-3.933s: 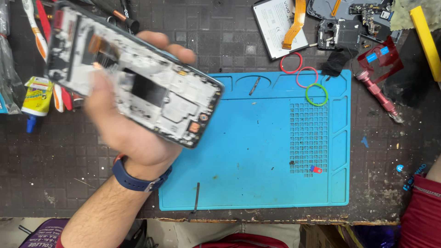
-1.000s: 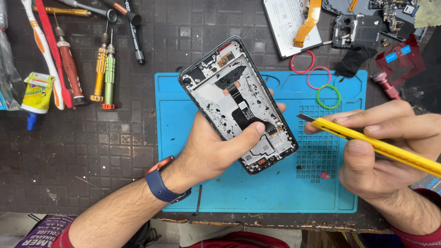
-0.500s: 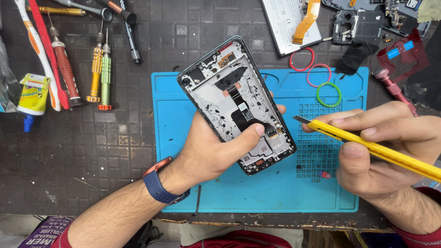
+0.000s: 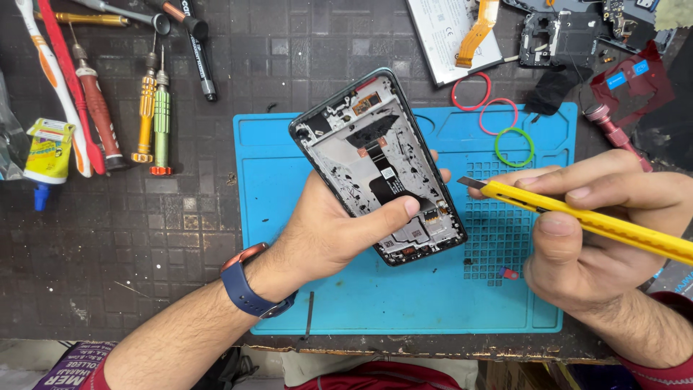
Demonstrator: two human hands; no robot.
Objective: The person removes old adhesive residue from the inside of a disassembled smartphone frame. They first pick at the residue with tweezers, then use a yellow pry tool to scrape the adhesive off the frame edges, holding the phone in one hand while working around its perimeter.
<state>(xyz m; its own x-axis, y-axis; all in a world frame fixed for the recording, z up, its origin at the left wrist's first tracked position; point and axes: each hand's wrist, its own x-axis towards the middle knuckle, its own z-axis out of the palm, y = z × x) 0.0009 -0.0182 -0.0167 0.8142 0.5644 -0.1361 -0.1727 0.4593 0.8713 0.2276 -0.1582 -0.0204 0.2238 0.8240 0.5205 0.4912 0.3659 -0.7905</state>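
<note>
**A:** Where does the opened phone frame sit, and how does the person keep it there?

**B:** It is raised above the blue silicone work mat, tilted, its bare inside facing the head camera. The left hand is wrapped around it from below, the thumb pressing across the lower part near the black flex cable. That grip seems chosen to leave the upper and right edges of the frame free.

**A:** And the other hand?

**B:** The right hand is closed on a yellow utility knife, thumb under the handle and fingers along its top, much like a pen hold. The short blade tip points at the right edge of the frame, just beside it; whether it touches cannot be told.

**A:** What lies around them?

**B:** Three rubber rings, red, pink and green, rest at the mat's upper right corner. A battery with an orange ribbon lies beyond it. Precision screwdrivers are lined up well apart on the left, within reach, next to a small glue tube.
</note>
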